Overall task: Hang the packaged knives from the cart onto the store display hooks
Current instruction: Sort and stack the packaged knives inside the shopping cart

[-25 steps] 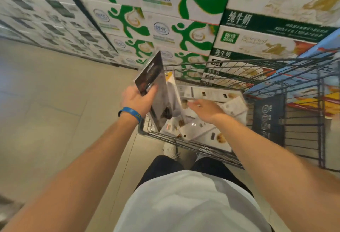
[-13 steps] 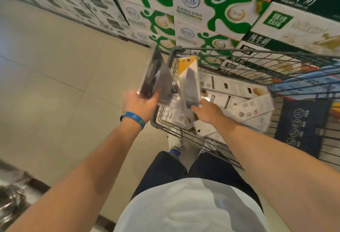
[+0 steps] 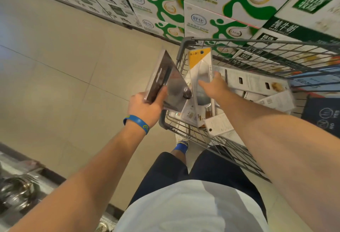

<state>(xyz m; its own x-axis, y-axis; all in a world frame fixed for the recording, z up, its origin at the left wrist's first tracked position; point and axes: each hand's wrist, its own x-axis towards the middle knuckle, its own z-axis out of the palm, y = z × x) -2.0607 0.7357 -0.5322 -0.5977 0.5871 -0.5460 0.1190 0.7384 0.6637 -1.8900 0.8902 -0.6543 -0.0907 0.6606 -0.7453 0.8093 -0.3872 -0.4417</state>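
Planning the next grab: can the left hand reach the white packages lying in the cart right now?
Probably not. The left hand is full, gripping a dark knife package beside the cart rim, and the right hand holds a yellow-topped package between it and the white packages.

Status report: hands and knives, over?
Left hand grips knife packs. Right hand grips yellow-top pack, upright in cart. Hooks not in view.

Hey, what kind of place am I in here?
Most likely a supermarket or warehouse-style store: a wire shopping cart loaded with packaged knives, branded milk cases stacked high along the aisle, and a tiled floor.
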